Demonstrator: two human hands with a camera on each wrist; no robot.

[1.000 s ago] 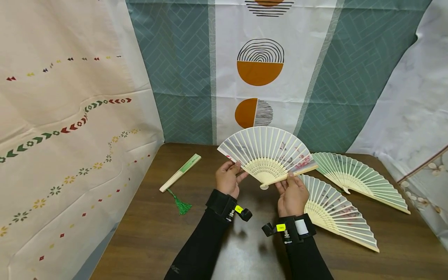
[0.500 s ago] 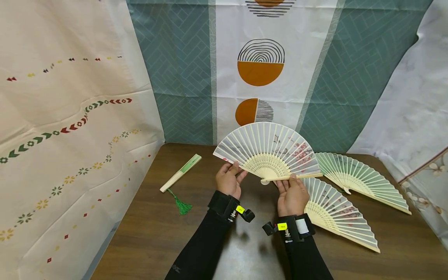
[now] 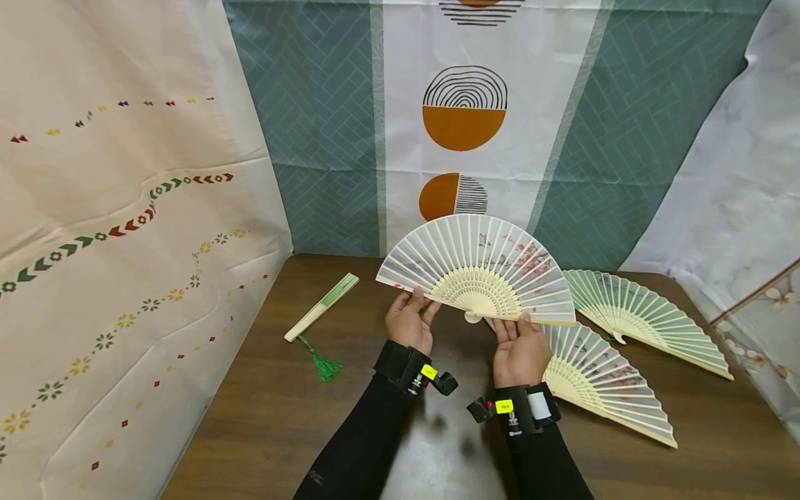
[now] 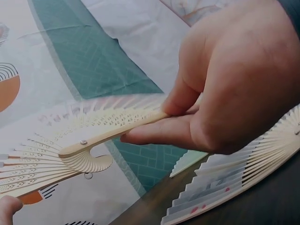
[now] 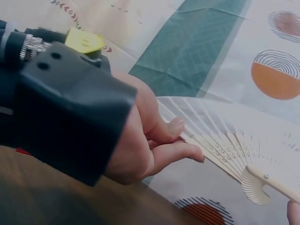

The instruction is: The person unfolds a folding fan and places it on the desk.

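Note:
Above the table, a pale folding fan [image 3: 475,264] with pink blossoms is spread into a near half circle. My left hand [image 3: 409,326] pinches its left outer edge between thumb and fingers. At the other edge, my right hand [image 3: 521,354] holds the right outer rib, its thumb on top and fingers beneath. The left wrist view shows the right hand [image 4: 234,79] pinching that rib, close to the pivot end. In the right wrist view the left hand [image 5: 150,136] grips the opposite rib between thumb and finger.
On the brown table [image 3: 262,430], a folded green fan [image 3: 321,308] with a green tassel [image 3: 326,368] lies at left. To the right lie a spread white flowered fan [image 3: 606,382] and a spread green fan [image 3: 650,319]. Patterned cloths [image 3: 331,139] hang behind.
The held fan has spread wider and risen slightly. Its left edge has swung outward, and its right outer rib has turned from slanting to nearly level. Both hands stay almost in place.

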